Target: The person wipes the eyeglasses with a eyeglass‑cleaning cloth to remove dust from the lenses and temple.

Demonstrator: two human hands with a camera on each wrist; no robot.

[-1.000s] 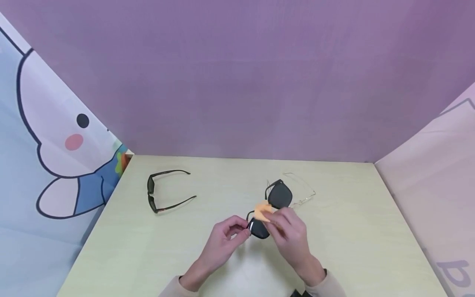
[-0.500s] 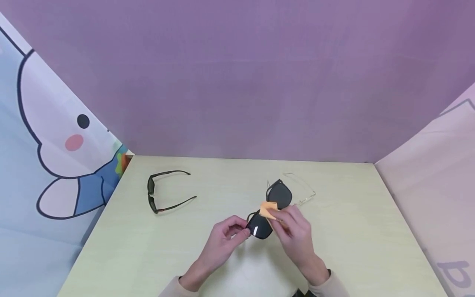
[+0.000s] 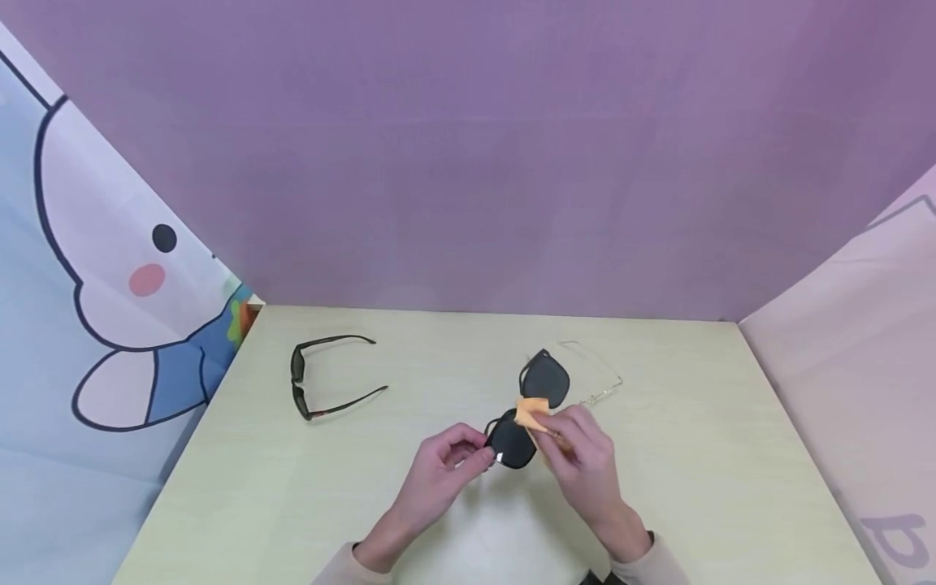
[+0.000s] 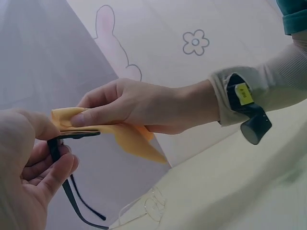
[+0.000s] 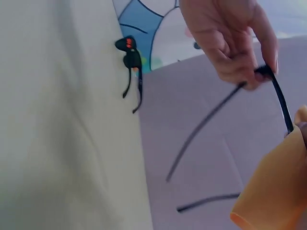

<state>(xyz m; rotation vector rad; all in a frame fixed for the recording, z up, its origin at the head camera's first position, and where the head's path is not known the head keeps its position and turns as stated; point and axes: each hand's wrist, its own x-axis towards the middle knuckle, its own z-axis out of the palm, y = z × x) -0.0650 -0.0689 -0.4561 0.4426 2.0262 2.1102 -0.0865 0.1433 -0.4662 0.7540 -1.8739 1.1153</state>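
Note:
My left hand (image 3: 442, 470) pinches one end of a pair of black sunglasses (image 3: 511, 444) between thumb and fingers, holding them above the table. An orange cloth (image 3: 531, 412) is pinched in my right hand (image 3: 581, 463) and lies against the sunglasses near the bridge. In the left wrist view the cloth (image 4: 129, 143) wraps over the frame's edge, with its loose end hanging down. The temples (image 5: 206, 132) of the sunglasses extend away from the lenses in the right wrist view. Cloth and fingers hide part of the front.
A second pair of dark sunglasses (image 3: 299, 382) rests at the table's left with its temples unfolded. Thin wire-framed glasses (image 3: 603, 393) lie behind the held pair, partly hidden. A purple backdrop (image 3: 483, 203) rises at the table's (image 3: 695, 455) far edge.
The cloth and right hand have shifted slightly right, uncovering more of the nearer lens. The sunglasses have turned a little, their far lens moving slightly left. The left hand stays nearly still.

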